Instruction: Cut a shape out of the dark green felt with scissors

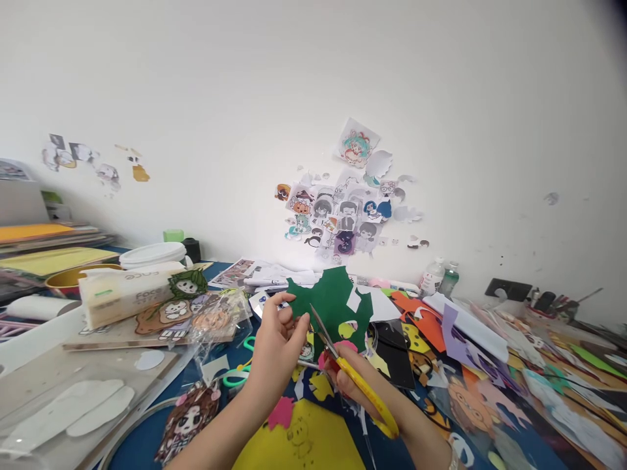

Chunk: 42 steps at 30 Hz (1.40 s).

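My left hand (277, 349) pinches the lower left edge of a dark green paper sheet (330, 300), holding it up above the table. My right hand (355, 385) grips yellow-handled scissors (360, 385), fingers through the loops. The blades point up and left, with their tips in the green paper's lower edge. The green sheet has irregular cut-out edges. A yellow paper sheet (304, 440) with a faint drawn figure lies on the table just below both hands.
Coloured paper scraps and cartoon cut-outs litter the blue table (142, 444). A tissue pack (125, 294), white bowl and stacked boards stand at left. Green scissors (238, 375) lie by my left wrist. Bottles (434, 277) stand against the wall, which carries stuck-on cartoon stickers (343, 215).
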{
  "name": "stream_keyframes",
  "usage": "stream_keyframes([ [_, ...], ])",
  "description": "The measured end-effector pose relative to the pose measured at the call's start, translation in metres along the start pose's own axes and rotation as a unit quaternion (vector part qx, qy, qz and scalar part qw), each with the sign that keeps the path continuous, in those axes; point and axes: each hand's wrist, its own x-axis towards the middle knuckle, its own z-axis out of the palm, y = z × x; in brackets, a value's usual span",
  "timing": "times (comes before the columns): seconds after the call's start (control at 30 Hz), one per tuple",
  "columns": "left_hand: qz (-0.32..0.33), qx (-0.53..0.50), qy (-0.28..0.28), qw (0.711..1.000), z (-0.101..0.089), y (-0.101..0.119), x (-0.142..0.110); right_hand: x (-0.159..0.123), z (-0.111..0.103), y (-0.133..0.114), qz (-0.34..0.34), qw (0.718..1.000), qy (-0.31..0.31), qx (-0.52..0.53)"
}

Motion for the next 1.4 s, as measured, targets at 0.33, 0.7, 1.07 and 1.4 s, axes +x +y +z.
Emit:
stream_keyframes([
  [0.33, -0.01, -0.014, -0.002, 1.0, 0.0, 0.006, 0.001, 0.0, 0.001, 0.003, 0.002, 1.0, 0.004, 0.01],
  [0.7, -0.019, -0.026, -0.002, 0.999, 0.0, 0.006, 0.003, 0.001, 0.001, -0.01, 0.029, 1.0, -0.006, 0.011],
  [1.07, -0.1, -0.091, 0.017, 0.991, 0.001, 0.024, 0.002, 0.004, 0.0, -0.015, 0.025, 0.999, 0.018, -0.014],
  [1.4, -0.158, -0.013, -0.008, 0.987, -0.003, 0.015, 0.005, 0.004, 0.001, -0.007, 0.017, 0.999, 0.028, -0.035],
])
